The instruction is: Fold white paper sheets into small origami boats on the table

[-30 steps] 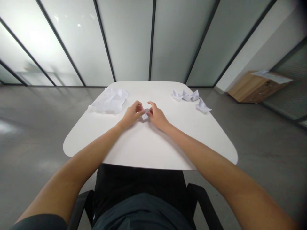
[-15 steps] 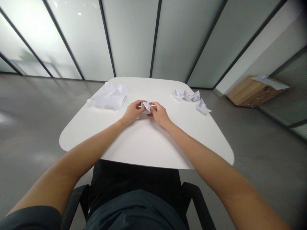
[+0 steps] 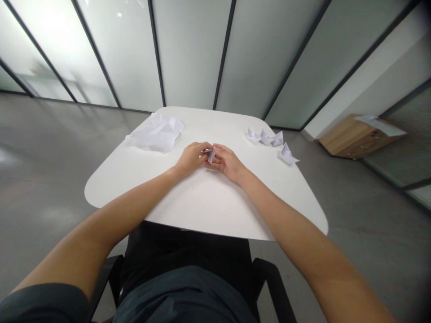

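Folded paper [image 3: 210, 155] mostly hidden between hands [image 3: 192, 158]; exact shape unclear.

Your rounded white table [image 3: 202, 202] carries a crumpled sheet of white paper [image 3: 158, 133] toward your left and, toward your right, a small row of folded white paper boats [image 3: 266, 138], with one more white paper boat [image 3: 287, 154] set just apart near the edge. Off to your right, on the grey concrete floor [image 3: 40, 179], a light wooden cabinet [image 3: 346, 141] topped with loose white paper [image 3: 380, 124] stands near black-framed frosted glass panels [image 3: 191, 54].
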Available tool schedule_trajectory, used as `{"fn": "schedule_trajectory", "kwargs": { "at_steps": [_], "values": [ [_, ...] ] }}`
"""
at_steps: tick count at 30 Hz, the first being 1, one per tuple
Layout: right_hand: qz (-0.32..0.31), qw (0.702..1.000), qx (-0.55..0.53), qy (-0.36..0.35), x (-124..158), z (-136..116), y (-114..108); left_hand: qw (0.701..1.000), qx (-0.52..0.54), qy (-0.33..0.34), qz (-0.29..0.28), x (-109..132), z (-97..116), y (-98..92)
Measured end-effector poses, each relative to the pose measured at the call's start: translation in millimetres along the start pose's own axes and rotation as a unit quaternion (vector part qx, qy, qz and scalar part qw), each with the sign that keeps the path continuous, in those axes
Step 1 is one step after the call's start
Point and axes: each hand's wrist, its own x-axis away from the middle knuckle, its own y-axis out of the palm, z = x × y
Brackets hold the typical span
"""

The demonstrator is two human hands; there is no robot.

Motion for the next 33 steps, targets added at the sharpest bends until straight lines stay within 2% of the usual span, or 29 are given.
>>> {"fn": "schedule_trajectory", "kwargs": {
  "at_steps": [4,9,12,16,22,26,29,33],
  "values": [
    [-0.024,1.0,0.005,0.006,3,2,2,0.999,-0.024,-0.022,0.012,1,-3,1.2],
    [-0.057,0.997,0.049,-0.005,7,5,7,1.0,-0.017,0.011,0.012,6,-4,1.7],
    [-0.067,0.995,0.075,-0.02,6,7,11,1.0,-0.002,0.007,0.007,8,1,2.9],
    [-0.02,0.992,0.11,-0.059,-2,13,12,1.0,0.012,0.001,0.014,8,6,4.4],
    [0.093,0.972,0.184,-0.115,-18,22,-6,0.997,0.073,0.019,-0.014,6,10,4.8],
    [0.11,0.973,0.151,-0.135,-20,18,-9,0.99,0.128,-0.047,0.025,2,7,7.4],
    [0.091,0.977,0.127,-0.142,-14,12,-4,0.956,0.255,-0.138,0.041,-1,-1,9.6],
    [0.037,0.986,0.095,-0.13,-4,5,1,0.875,0.432,-0.217,0.035,-4,-9,8.7]
  ]
}}
